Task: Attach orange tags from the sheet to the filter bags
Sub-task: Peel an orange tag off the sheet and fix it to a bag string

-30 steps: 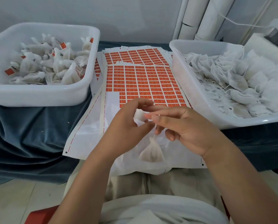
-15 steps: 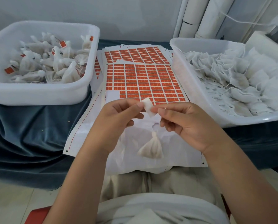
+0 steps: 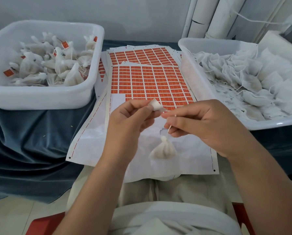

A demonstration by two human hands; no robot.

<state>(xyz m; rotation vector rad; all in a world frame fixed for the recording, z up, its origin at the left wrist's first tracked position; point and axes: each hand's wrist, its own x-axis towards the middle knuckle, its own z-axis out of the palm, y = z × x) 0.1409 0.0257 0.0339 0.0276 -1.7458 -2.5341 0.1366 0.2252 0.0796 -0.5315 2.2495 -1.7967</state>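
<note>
Tag (image 3: 156, 106) in left hand (image 3: 130, 119), orange face unseen

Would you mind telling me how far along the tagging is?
Done: tagged bags lie in the left bin, and the sheet has its near rows peeled. In hand: the left hand pinches a tag, while the right hand holds a hanging filter bag by its string. Left: a heap of untagged bags in the right bin.

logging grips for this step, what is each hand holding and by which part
The left hand pinches a small white tag by its left end. The right hand pinches a filter bag by its string, above the knot; the bag hangs below.
</note>
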